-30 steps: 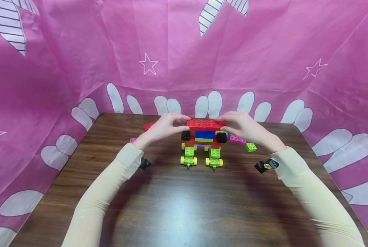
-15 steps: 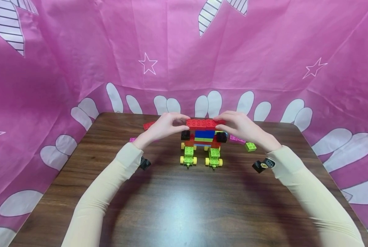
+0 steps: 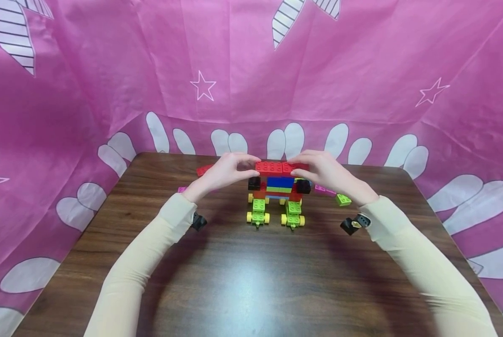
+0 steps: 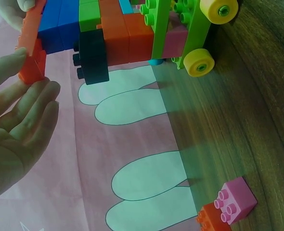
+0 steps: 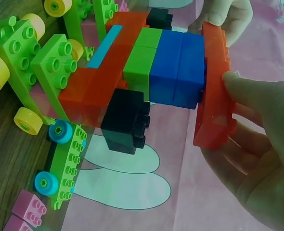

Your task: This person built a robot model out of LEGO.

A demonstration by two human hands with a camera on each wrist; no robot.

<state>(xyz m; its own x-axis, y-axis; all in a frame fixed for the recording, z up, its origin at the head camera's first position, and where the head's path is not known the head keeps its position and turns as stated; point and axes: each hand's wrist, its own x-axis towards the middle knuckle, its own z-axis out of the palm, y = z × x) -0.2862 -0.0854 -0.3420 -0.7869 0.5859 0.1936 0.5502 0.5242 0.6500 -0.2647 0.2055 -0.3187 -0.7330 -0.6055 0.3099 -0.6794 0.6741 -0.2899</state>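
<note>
A toy-brick model stands on the table, topped by a row of red bricks (image 3: 269,167). My left hand (image 3: 226,173) pinches the row's left end, thumb in front and fingers behind. Nearer the row's middle, my right hand (image 3: 329,172) pinches it the same way, and its right end juts out past the thumb in the right wrist view. Beneath sit blue bricks (image 5: 178,67), lime bricks (image 5: 141,53) and a red-orange layer (image 5: 94,96). A black brick (image 3: 254,183) sticks out at the left, another black brick (image 5: 125,120) at the right. Lime bases with yellow wheels (image 3: 258,217) carry it all.
Behind the right hand lie pink bricks (image 3: 320,188) and a lime brick (image 3: 343,200). A lime base with blue wheels (image 5: 65,166) is beside the model. Red bricks (image 3: 203,170) and a pink brick (image 4: 237,199) lie left. A pink curtain (image 3: 251,70) surrounds the table.
My right hand has slid a little left along the red row, toward its middle. My left hand keeps its place, and the model stands where it was.
</note>
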